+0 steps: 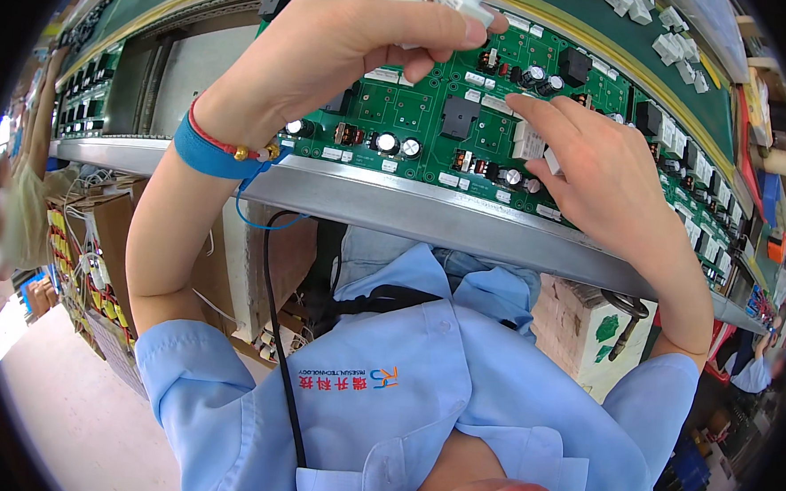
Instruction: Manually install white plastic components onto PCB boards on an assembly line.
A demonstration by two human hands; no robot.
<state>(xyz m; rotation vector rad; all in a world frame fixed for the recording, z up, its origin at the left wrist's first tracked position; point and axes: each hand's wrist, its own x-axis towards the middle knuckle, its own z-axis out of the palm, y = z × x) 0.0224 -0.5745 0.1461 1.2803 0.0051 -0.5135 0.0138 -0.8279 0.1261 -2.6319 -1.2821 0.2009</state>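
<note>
My left hand (382,27) is raised over the line of boards. Its fingers are closed around a few small white block-shaped components (463,2). Below it lies a green circuit board (400,104) with black blocks, silver-topped capacitors and white connectors. My right hand (597,163) reaches down onto the neighbouring part of the boards. Its thumb and index finger close about a white block component (529,141) that stands on the board beside a black square relay (459,117). Part of a second white piece shows under the right palm.
A metal rail (369,200) runs along the near edge of the boards. Loose white components (674,49) lie on the green surface at the far right. More populated boards (701,217) continue to the right. A blue wrist strap (207,151) with a cord is on my left wrist.
</note>
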